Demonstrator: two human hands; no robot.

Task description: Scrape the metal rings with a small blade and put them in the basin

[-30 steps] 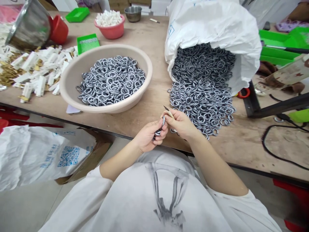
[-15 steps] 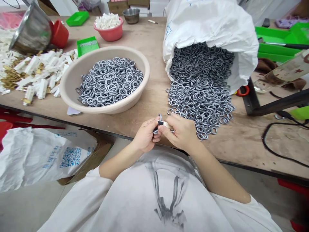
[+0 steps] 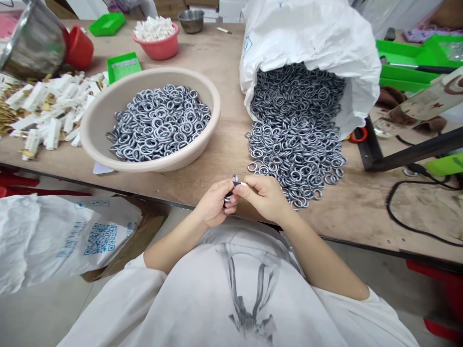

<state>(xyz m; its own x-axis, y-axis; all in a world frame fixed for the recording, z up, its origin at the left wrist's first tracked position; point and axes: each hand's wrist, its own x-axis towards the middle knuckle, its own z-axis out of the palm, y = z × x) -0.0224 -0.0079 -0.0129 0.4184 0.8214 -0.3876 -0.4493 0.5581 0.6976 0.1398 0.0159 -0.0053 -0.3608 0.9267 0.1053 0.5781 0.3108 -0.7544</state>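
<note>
Close to the table's front edge, my left hand [image 3: 214,203] is closed around grey metal-looking rings [image 3: 235,177]. One ring stands up above the fingers, and another shows dark between them. My right hand [image 3: 266,196] pinches a small flat blade [image 3: 236,183] with a dark tip; its pale handle is mostly covered by the fingers. The tip meets the left thumb and the held ring. Just beyond the right hand lies a loose heap of similar rings [image 3: 296,149], spilling from a white sack [image 3: 311,33]. More rings fill a beige basin [image 3: 213,108] to the left.
White-and-brass parts [image 3: 54,108] are piled at the left, by a steel bowl [image 3: 36,46] and a red cup [image 3: 80,47]. Behind the basin stand a green tray [image 3: 123,66] and a red bowl [image 3: 157,48] of white pieces. A black metal frame [image 3: 372,149] and cable [image 3: 390,200] lie right.
My right hand has closed in on the left, and the blade's pale handle is now more covered. The view has shifted slightly, moving the whole scene a little left.
</note>
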